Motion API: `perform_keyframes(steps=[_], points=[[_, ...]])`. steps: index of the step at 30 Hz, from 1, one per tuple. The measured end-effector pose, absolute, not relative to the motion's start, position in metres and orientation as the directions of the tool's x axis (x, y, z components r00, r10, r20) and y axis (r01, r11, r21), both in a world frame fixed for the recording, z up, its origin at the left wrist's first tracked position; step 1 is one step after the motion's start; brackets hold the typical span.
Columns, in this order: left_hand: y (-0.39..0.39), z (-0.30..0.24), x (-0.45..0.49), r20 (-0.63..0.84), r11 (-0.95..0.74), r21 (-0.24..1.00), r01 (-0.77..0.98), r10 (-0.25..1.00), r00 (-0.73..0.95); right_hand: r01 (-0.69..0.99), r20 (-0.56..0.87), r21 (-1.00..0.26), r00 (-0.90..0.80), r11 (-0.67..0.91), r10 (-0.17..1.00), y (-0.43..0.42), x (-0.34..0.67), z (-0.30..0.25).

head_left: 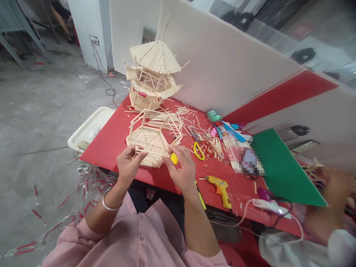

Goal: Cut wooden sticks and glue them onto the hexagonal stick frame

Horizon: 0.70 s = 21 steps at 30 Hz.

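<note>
My left hand point(128, 163) and my right hand point(180, 165) each pinch one end of a thin wooden stick piece point(152, 153), held level over the near edge of an octagonal stick base point(148, 139). Upright posts and a rail of sticks point(155, 113) rise along the base's far side. I cannot tell whether the held piece touches the base. Something yellow point(174, 158) shows beside my right fingers, partly hidden. Behind the base stands a pagoda model point(154, 74) made of the same sticks, with tiered roofs.
On the red table point(108, 148) lie loose sticks point(164, 120), yellow-handled scissors point(198, 150), a yellow glue gun point(219, 188) and bagged sticks point(232, 152). A green board point(289, 170) stands at right; beyond it is another person's arm point(330, 204). A power strip point(269, 205) trails cables.
</note>
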<state>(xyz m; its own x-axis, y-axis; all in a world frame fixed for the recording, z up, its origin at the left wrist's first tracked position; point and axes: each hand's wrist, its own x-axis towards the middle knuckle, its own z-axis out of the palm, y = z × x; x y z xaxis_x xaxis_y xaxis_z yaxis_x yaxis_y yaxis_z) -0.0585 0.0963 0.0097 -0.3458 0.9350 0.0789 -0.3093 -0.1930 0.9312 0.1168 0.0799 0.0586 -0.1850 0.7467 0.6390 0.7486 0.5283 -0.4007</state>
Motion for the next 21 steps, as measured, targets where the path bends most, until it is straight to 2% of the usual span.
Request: perform_keyframes(steps=[21], points=[[0.0975,0.0124,-0.0586,0.069,-0.187,0.93,-0.315,0.934,-0.351,0.744,0.638,-0.406,-0.186,0.532,0.747,0.0802,0.1167,0.0587]])
